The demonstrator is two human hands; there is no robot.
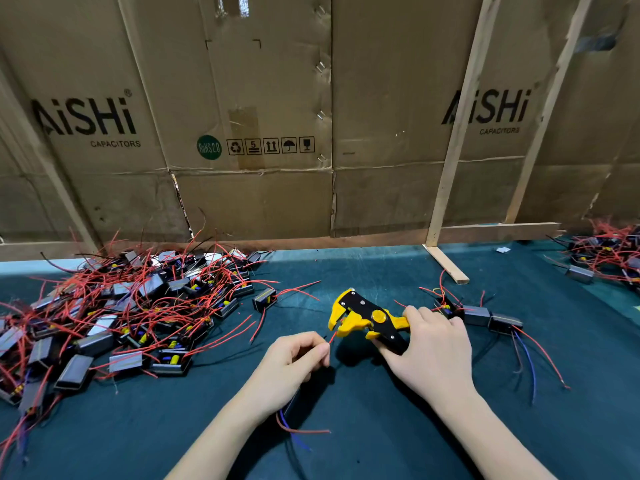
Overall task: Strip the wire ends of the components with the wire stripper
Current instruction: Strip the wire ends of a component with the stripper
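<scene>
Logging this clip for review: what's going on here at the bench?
A person is stripping wire ends. The right hand grips a yellow and black wire stripper, and the left hand pinches a red wire, feeding its tip into the open jaws. A big pile of parts with red wires lies to the left on the green mat, a few parts to the right.
</scene>
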